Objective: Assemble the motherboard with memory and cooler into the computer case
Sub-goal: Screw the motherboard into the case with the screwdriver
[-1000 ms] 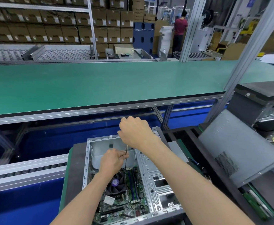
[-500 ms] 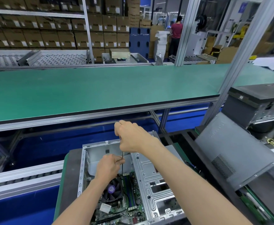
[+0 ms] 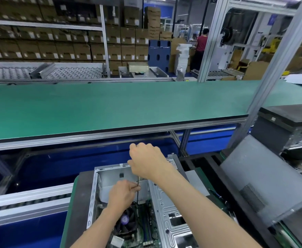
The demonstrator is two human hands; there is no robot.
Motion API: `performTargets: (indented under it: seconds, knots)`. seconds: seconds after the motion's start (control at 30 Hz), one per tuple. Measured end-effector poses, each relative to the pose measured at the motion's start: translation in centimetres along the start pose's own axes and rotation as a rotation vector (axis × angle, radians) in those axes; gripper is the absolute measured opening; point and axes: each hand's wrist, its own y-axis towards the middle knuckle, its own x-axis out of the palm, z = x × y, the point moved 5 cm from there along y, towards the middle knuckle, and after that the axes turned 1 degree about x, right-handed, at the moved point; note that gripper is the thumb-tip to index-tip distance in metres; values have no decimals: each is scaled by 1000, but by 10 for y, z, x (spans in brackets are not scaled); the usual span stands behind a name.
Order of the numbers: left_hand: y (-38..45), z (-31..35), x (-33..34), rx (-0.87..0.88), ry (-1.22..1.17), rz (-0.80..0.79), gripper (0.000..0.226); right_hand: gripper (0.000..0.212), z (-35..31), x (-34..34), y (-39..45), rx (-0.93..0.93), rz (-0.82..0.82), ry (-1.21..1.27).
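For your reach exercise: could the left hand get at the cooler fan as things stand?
Probably yes. The left hand hovers just above the cooler fan in the open case, nothing between, but its fingers pinch the screwdriver shaft, so must let go first.

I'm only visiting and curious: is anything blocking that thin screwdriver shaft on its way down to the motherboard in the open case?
Nothing visible blocks it. The screwdriver runs straight down from the right hand, past the left hand pinching its shaft, to the motherboard edge beside the cooler fan. The tip itself is too small to make out.

Bare forearms, no sleeves, gloveless hands (image 3: 127, 192)
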Motion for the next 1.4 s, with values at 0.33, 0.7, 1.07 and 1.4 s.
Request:
performTargets:
  seconds: [0.33,0.7,1.07,1.4]
  knots:
    - [5,-5,6,13,13,1,34,22,4,-1,5,-1,-18,10]
    - [8,-9,10,38,63,-8,26,23,7,-1,2,-21,-64,93]
    - [7,-13,11,34,87,13,21,23,4,0,-1,-21,-69,125]
    - [7,-17,13,13,111,21,23,28,-2,-1,-2,-53,-96,128]
